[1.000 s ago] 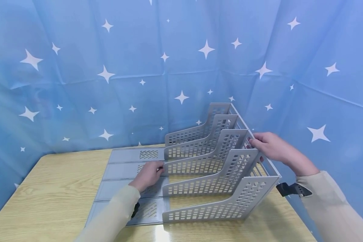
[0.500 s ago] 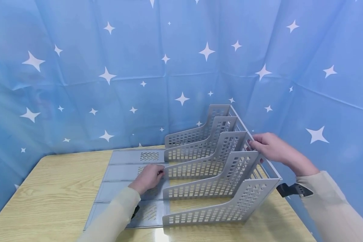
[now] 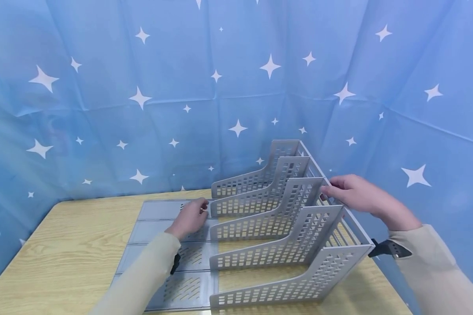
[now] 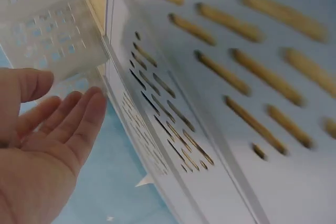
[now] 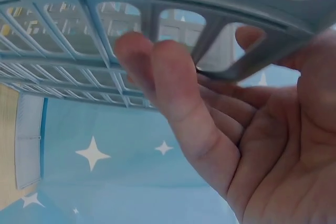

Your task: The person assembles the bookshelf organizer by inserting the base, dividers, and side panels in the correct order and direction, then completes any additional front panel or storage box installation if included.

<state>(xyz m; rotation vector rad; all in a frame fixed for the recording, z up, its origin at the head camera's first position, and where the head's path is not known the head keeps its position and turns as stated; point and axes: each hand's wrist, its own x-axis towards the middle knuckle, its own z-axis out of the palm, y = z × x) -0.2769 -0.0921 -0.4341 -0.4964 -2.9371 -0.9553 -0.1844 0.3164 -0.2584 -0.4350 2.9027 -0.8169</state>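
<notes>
A grey plastic file rack [image 3: 315, 280] with several perforated dividers stands on the table, its slotted base panels [image 3: 155, 227] reaching left. My right hand [image 3: 354, 197] grips the top rail of its slatted back. In the right wrist view, fingers of the right hand [image 5: 210, 124] pass beneath the rail while the thumb lies across it. Over the base panels, my left hand [image 3: 189, 217] hovers beside the front tip of the second divider [image 3: 220, 208] from the far side. The left wrist view has the left hand [image 4: 50, 150] with loosely bent fingers, thumb apart, nothing held.
The wood-grain table [image 3: 63, 249] extends to the left of the base panels. A blue curtain [image 3: 173, 78] with white stars hangs close behind the table and along its right side. Black straps [image 3: 390, 249] circle the wrists.
My left hand has left the third divider's tip and moved toward the far side, by the second. The rack has shifted slightly toward me. The right hand keeps its grip on the rail.
</notes>
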